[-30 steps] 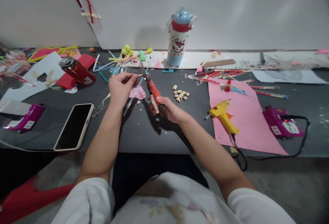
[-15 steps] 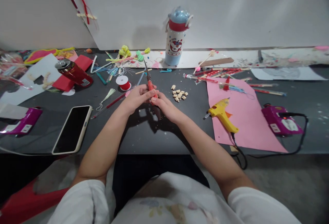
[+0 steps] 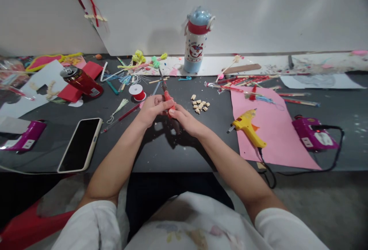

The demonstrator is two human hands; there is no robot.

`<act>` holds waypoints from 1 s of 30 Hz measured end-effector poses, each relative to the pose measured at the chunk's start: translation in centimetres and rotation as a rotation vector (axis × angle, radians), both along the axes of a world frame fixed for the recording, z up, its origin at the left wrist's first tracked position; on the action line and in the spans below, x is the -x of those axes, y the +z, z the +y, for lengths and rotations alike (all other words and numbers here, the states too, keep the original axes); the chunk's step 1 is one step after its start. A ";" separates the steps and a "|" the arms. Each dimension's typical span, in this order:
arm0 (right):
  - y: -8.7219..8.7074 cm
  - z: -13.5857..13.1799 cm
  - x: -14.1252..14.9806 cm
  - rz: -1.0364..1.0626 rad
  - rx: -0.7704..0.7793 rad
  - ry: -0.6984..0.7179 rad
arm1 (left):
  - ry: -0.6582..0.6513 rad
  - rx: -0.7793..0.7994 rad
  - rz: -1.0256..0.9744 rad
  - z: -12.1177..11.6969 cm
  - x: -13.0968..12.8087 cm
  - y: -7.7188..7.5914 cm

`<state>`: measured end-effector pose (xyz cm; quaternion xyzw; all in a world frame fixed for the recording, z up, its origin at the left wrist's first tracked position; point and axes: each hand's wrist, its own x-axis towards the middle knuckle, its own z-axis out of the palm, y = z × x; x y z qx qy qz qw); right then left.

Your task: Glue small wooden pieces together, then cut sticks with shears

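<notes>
A pair of scissors (image 3: pixel 167 95) with red-orange handles is held over the dark table, its thin dark blades pointing away from me and slightly left. My left hand (image 3: pixel 153 109) is closed around the handles from the left side. From the right, my right hand (image 3: pixel 186 119) grips the lower part of the same handles, its thumb near my left fingertips. A dark brownish shape shows just below my hands, too unclear to name. Right of my hands lies a small pile of short wooden pieces (image 3: pixel 200 103). A spool of red ribbon (image 3: pixel 138 93) stands left of the blades.
A yellow glue gun (image 3: pixel 248 127) rests on pink paper (image 3: pixel 281 139), beside a purple power box (image 3: pixel 314 134). At the back stands a water bottle (image 3: pixel 197 41). A phone (image 3: pixel 80 144) and a tipped red can (image 3: pixel 82 81) are on the left, among craft scraps.
The scissors' blades have tilted slightly to the left. Both hands keep their grip in nearly the same place.
</notes>
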<state>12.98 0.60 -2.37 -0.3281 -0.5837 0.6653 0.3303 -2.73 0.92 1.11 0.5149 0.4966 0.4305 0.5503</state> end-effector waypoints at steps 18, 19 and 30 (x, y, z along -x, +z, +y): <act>0.3 -0.2 0.9 0.264 0.212 0.076 | 0.476 -0.403 0.365 2.1 3.3 -1.1; 0.4 -0.3 0.9 0.268 0.226 0.084 | 0.503 -0.495 0.485 2.0 3.5 -1.1; 0.4 -0.4 0.8 0.140 0.184 0.117 | 0.511 -0.736 0.776 1.3 3.8 -0.5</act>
